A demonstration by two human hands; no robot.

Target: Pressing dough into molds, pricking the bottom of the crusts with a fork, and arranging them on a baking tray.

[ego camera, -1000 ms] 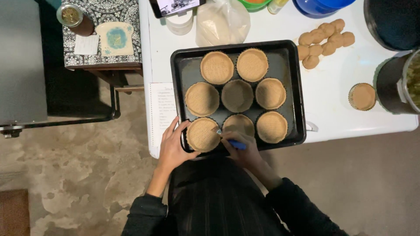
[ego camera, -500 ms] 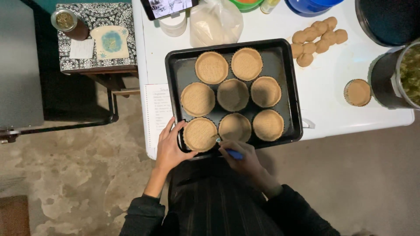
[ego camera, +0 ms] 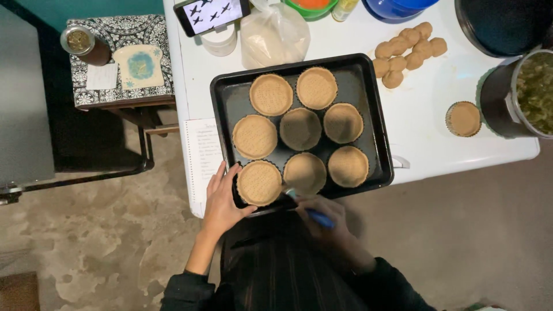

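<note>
Tart shell (ego camera: 259,182) sits in near-left corner of baking tray (ego camera: 374,115). Left hand (ego camera: 220,201) cups shell's outer edge, fingers curled against it. Right hand (ego camera: 325,216) clenched on blue-handled tool (ego camera: 311,213), tip at shell's right rim. Six more shells fill tray. Dough balls (ego camera: 406,49) beyond tray's far-right corner; paper sheet (ego camera: 201,152) left of tray.

Phone screen (ego camera: 212,12) with dark shapes beside a possibly flour-filled clear bag (ego camera: 273,37).
</note>
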